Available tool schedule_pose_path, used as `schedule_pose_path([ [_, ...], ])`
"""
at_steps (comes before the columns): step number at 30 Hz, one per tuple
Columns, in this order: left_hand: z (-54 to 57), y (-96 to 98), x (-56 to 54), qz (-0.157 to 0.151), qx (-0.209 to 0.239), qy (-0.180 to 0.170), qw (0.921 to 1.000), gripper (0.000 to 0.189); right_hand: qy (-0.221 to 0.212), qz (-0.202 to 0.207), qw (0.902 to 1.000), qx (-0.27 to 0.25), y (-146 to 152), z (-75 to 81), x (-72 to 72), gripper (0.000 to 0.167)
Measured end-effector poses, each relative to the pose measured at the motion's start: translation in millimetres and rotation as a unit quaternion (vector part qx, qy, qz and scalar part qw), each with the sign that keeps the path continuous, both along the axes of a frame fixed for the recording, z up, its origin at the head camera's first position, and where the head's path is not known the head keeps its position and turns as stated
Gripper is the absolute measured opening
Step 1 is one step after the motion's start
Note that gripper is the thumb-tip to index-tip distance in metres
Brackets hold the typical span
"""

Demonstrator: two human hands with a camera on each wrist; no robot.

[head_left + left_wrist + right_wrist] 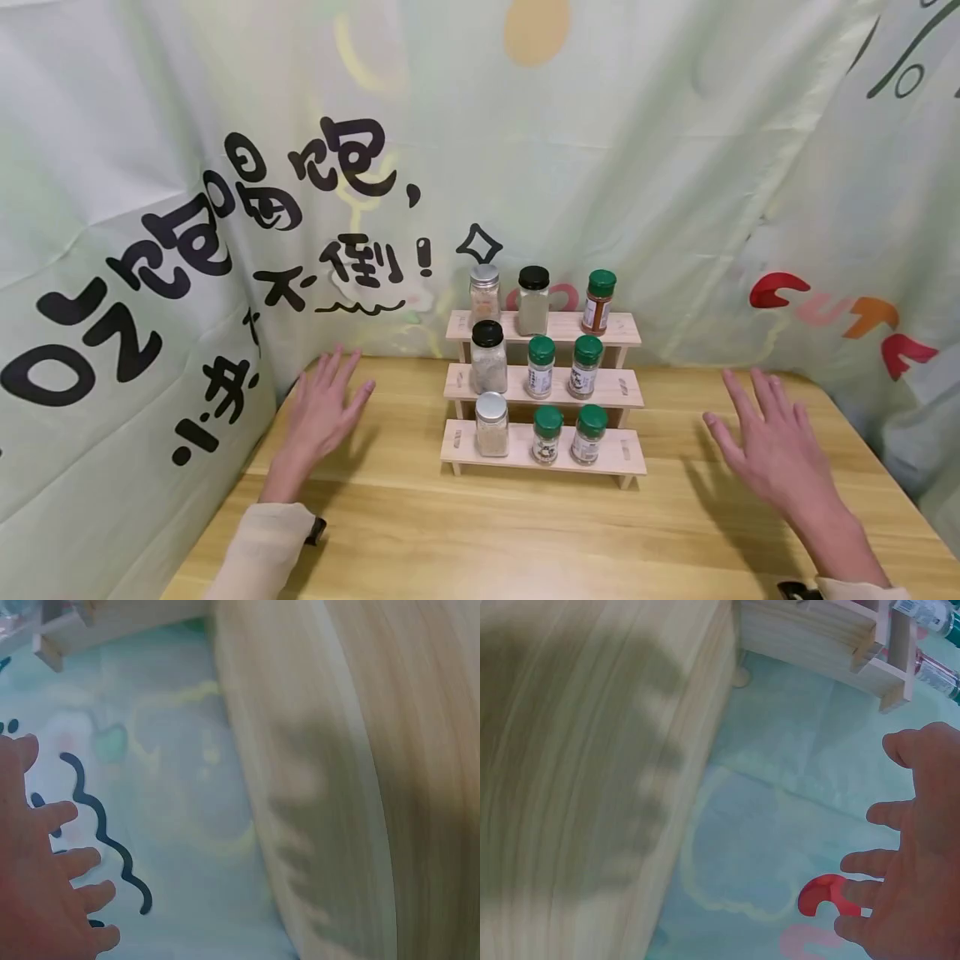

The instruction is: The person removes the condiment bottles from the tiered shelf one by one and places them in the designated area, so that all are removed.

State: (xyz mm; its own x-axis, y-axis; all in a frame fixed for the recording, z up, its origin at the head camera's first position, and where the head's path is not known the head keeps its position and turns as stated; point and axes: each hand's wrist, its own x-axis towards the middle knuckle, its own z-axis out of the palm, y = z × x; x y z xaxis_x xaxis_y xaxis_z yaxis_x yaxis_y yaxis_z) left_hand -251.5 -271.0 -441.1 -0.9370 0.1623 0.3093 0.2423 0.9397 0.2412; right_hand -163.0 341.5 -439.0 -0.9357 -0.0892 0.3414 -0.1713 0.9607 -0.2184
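Note:
On the table stands a three-tier wooden rack (pixel 543 381) with several spice jars. Its top tier bears a silver-lidded jar (pixel 485 296), a black-lidded jar (pixel 533 302) and a green-lidded jar of red spice (pixel 598 303). A larger black-lidded jar (pixel 489 358) and two green-lidded jars (pixel 540 367) share the middle tier. Below are another silver-lidded jar (pixel 492 427) and two more green-lidded ones (pixel 588 437). My left hand (pixel 321 412) hovers left of the rack, fingers spread, holding nothing. To the rack's right my right hand (pixel 776 442) is likewise spread and holds nothing.
The wooden table (pixel 450 533) reaches back to a pale printed curtain (pixel 645 192), which hangs behind it and along both sides. Dark lettering (pixel 352 262) covers the curtain at the left. Both hands cast shadows on the tabletop.

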Motion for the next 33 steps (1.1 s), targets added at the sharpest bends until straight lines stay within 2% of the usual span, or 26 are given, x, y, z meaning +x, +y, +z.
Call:
schedule_pose_path([
  [4, -0.3, 11.7, 7.0, -0.02, 0.057, 0.015, 0.9981, 0.068, 0.003, 0.002, 0.9996, -0.028, -6, 1.2, 3.5, 0.073],
  [7, 0.5, 22.3, 11.6, -0.039, 0.109, 0.033, 0.9927, 0.064, 0.019, 0.008, 0.998, -0.06, -13, 2.0, 5.4, 0.07],
  [10, -0.2, 34.2, 17.9, -0.059, 0.162, 0.048, 0.9839, 0.059, 0.04, 0.017, 0.9941, -0.1, -21, 0.7, 7.9, 0.067],
  [13, -1.7, 47.0, 24.6, -0.085, 0.216, 0.07, 0.9703, 0.054, 0.05, 0.025, 0.9897, -0.132, -30, -1.2, 8.7, 0.065],
  [16, -1.4, 60.3, 30.6, -0.109, 0.27, 0.091, 0.9523, 0.048, 0.055, 0.037, 0.9848, -0.161, -38, -1.6, 6.6, 0.065],
  [18, -1.2, 69.6, 33.8, -0.119, 0.304, 0.093, 0.9408, 0.045, 0.058, 0.047, 0.9805, -0.182, -43, -1.9, 5.0, 0.064],
  [21, -1.4, 84.6, 40.1, -0.137, 0.358, 0.071, 0.9207, 0.041, 0.077, 0.06, 0.9728, -0.21, -48, -6.1, 5.0, 0.06],
  [25, -4.1, 104.9, 47.0, -0.17, 0.429, 0.032, 0.8865, 0.038, 0.093, 0.066, 0.9607, -0.253, -52, -15.8, 7.8, 0.052],
  [29, -7.8, 122.5, 51.9, -0.197, 0.48, 0.013, 0.8549, 0.036, 0.067, 0.072, 0.9365, -0.337, -57, -23.4, 8.2, 0.042],
  [33, -12.0, 137.5, 54.2, -0.215, 0.515, -0.006, 0.83, 0.037, 0.023, 0.066, 0.9014, -0.427, -63, -26.5, 7.6, 0.038],
])
